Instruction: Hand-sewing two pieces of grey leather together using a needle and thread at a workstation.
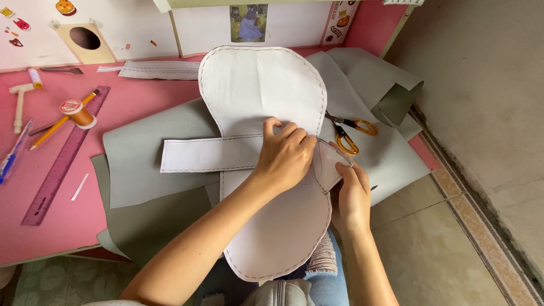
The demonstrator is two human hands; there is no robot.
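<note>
You are pressing your left hand (285, 154) flat, fingers curled, onto the white hourglass-shaped pattern piece (266, 90), which is spreading out beneath and beyond it. Your right hand (352, 192) is pinching the folded strap end (328, 164) just beside your left.

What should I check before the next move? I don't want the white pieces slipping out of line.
1. Left hand flat on the crossing of strip and large white piece: ok.
2. Right hand pinching the strip's folded end: ok.
3. Scissors apart from both hands: ok.
4. Large piece fully on the pink table: not ok, its lower part overhangs the lap.
5. Strip edges aligned under the left hand: cannot tell.
</note>
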